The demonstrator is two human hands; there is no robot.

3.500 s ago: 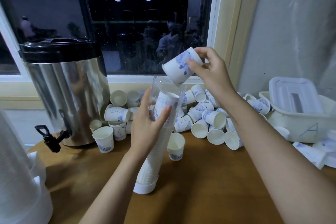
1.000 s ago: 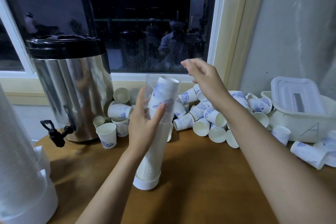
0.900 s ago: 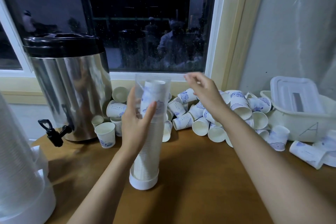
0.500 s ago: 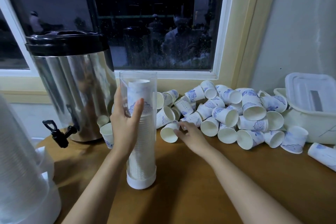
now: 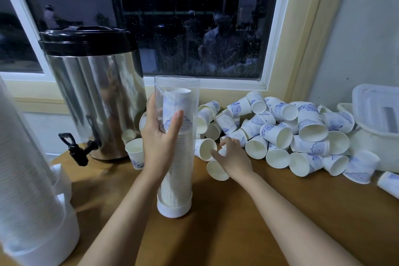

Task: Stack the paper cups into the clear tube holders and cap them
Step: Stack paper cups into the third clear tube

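Near centre on the table (image 5: 237, 235), upright: tube (image 5: 181, 171) on a white base, its nested stack (image 5: 176, 183) reaching almost to the rim, left hand (image 5: 160, 147) wrapped round the middle. Just right: right hand (image 5: 234, 158), fingers curled over one cup (image 5: 217, 172) lying on its side (mouth facing near-left) at the near edge of the pile (image 5: 291, 131). Far left: steel urn (image 5: 95, 97).

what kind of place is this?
Probably a self-serve drinks station or pantry corner: a steel drink dispenser with a tap, a heap of paper cups on the wooden counter, and a clear tube holder stacked with cups.
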